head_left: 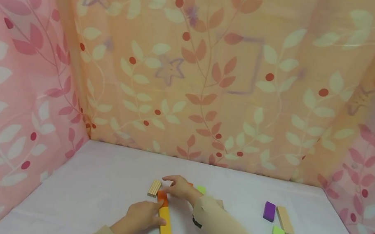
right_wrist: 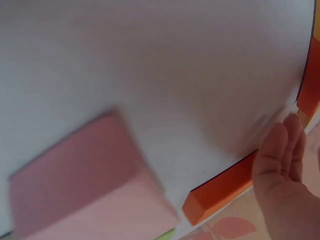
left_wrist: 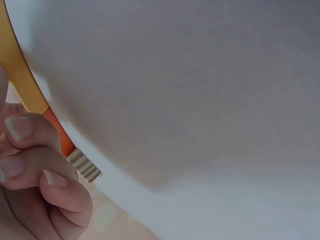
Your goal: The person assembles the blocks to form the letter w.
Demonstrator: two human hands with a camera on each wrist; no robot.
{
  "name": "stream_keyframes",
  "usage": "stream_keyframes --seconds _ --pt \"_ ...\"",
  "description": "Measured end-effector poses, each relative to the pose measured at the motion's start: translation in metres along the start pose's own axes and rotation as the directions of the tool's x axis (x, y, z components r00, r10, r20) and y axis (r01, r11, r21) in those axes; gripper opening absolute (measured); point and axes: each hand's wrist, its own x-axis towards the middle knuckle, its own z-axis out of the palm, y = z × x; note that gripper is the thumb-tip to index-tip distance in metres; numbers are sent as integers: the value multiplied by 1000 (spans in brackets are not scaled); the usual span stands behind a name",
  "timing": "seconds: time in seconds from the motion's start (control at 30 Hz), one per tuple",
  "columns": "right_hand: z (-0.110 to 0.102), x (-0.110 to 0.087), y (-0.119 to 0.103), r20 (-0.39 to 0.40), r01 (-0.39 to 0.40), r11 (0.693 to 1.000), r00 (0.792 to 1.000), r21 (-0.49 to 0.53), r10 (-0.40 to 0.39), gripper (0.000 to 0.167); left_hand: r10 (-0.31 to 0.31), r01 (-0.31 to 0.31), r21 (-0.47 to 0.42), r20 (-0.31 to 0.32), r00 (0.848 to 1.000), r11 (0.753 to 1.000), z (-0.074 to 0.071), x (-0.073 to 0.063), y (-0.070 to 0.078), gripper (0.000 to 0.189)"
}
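Observing solid colour on orange rectangular block, amber oblong block; noting brown stripes on beige rectangular block, leaf-and-dot print on peach hanging sheet.

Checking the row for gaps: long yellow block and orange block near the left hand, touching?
Touching. The left wrist view shows the long yellow block meeting the orange block end to end, with no visible gap between them.

head: even light, fairly clear | left wrist: dim — tabletop shadowed | right wrist: pink block blurred
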Motion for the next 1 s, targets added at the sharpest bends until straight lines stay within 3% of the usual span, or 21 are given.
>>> stream_keyframes --seconds 0.27,0.6,1.0 --pt "12 5 -9 18 -58 997 998 -58 59 62 -21 22 -7 30 999 1000 0 0 4 68" --pt "19 15 -20 -44 -117 987 993 -111 113 52 -37 37 25 23 999 999 -3 -4 7 66" --pt "17 34 -7 -150 -155 986 975 53 161 49 -40 40 70 -14 999 997 2 1 4 67"
